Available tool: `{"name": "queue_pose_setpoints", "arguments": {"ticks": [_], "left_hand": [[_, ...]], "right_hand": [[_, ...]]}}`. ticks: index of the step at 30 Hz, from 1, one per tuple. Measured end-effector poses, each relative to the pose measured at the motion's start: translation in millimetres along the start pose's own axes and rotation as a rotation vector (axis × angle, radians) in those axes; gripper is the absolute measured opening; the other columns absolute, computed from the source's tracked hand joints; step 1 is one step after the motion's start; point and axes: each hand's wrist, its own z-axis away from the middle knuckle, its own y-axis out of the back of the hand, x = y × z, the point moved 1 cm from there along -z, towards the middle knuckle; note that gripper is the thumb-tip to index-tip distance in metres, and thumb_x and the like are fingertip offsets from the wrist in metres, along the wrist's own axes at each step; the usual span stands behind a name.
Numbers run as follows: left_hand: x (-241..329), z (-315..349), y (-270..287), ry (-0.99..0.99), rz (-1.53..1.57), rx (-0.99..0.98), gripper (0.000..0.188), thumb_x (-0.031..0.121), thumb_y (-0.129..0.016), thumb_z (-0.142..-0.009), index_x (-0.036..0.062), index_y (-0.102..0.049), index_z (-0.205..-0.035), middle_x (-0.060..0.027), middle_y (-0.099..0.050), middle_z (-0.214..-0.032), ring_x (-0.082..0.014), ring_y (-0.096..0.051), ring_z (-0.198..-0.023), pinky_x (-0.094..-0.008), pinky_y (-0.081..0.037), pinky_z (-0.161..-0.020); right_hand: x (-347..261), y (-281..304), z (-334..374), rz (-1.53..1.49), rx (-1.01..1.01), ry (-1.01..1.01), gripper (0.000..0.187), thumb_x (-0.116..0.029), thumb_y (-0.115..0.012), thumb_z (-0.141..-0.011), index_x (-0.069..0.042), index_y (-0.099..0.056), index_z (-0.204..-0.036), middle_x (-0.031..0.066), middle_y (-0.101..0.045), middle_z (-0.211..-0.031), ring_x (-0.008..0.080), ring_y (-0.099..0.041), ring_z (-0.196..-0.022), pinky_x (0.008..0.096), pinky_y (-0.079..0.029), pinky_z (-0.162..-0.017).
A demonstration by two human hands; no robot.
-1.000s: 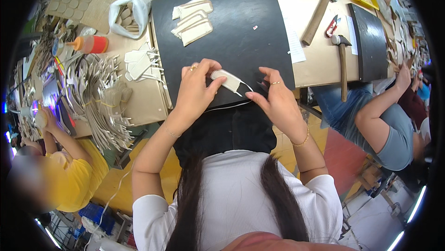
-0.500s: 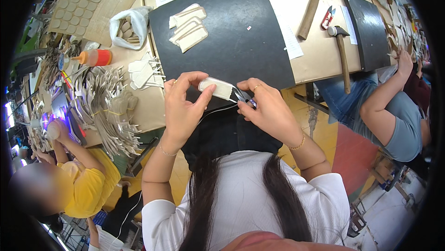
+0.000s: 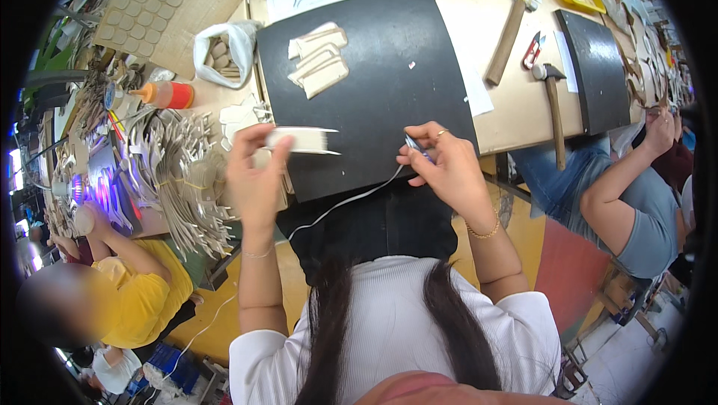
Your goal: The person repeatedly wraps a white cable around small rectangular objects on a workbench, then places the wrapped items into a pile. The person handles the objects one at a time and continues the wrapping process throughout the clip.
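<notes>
My left hand (image 3: 253, 173) pinches a small cream leather-like piece (image 3: 308, 140) between thumb and fingers, slightly blurred. Two white cord ends stick out from its right side, over the black work board (image 3: 389, 68). Apart from it, to the right, my right hand (image 3: 449, 162) is closed around small snips (image 3: 416, 148), mostly hidden by the fingers. A thin white cord (image 3: 351, 197) runs from that hand down to my lap. Farther up the board lies a stack of similar cream pieces (image 3: 320, 61). Left of the piece in my hand, more pieces with white cord ends (image 3: 241, 119) lie together.
Left of the board are a white bag of small pieces (image 3: 224, 57), an orange-red bottle (image 3: 168, 94) and bundled strips (image 3: 176, 180). Hammers (image 3: 553, 106) and red-handled snips (image 3: 532, 50) lie right. Other people sit on both sides.
My hands have drawn apart. The left one moved left with the cream piece, and the snips moved away from its cord ends. The white cord now hangs from my right hand.
</notes>
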Motion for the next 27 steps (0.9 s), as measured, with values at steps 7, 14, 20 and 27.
{"name": "queue_pose_setpoints", "arguments": {"ticks": [7,14,20,27], "left_hand": [[12,-12,5,-0.089,-0.335,-0.134,0.061,0.025,-0.087,-0.081,0.0039,-0.062,-0.133,-0.0125,-0.059,-0.126,-0.0269,-0.058,-0.114,-0.0372,-0.047,-0.099],[40,8,-91,0.125,0.201,-0.607,0.022,0.022,-0.077,-0.095,0.0025,-0.078,-0.105,-0.0031,-0.071,-0.085,-0.0105,-0.06,-0.074,-0.0263,-0.048,-0.07],[36,-1,-88,0.268,0.391,-0.52,0.021,0.021,-0.075,-0.098,0.0002,-0.079,-0.099,-0.0019,-0.071,-0.078,-0.0046,-0.059,-0.072,-0.0215,-0.043,-0.065],[44,5,-105,0.192,0.2,-0.521,0.017,0.016,-0.073,-0.098,0.0004,-0.077,-0.095,-0.0015,-0.071,-0.078,-0.0071,-0.061,-0.071,-0.0231,-0.047,-0.067]], "right_hand": [[-17,30,-27,-0.412,-0.137,0.079,0.036,-0.005,-0.067,-0.098,0.007,-0.055,-0.129,0.0167,-0.07,-0.11,0.0245,-0.075,-0.102,0.0279,-0.066,-0.066],[-20,27,-45,-0.707,-0.159,0.354,0.032,-0.008,-0.061,-0.102,0.002,-0.055,-0.132,0.0162,-0.068,-0.124,0.0214,-0.076,-0.096,0.0238,-0.062,-0.065],[9,26,-57,-0.963,0.035,0.243,0.037,-0.016,-0.067,-0.102,-0.002,-0.058,-0.134,-0.0036,-0.054,-0.078,0.0006,-0.046,-0.062,0.0195,-0.036,-0.054],[11,2,-48,-0.487,-0.094,0.336,0.018,-0.016,-0.077,-0.095,-0.002,-0.072,-0.106,-0.0054,-0.058,-0.076,0.0004,-0.042,-0.058,0.0189,-0.031,-0.049]]}}
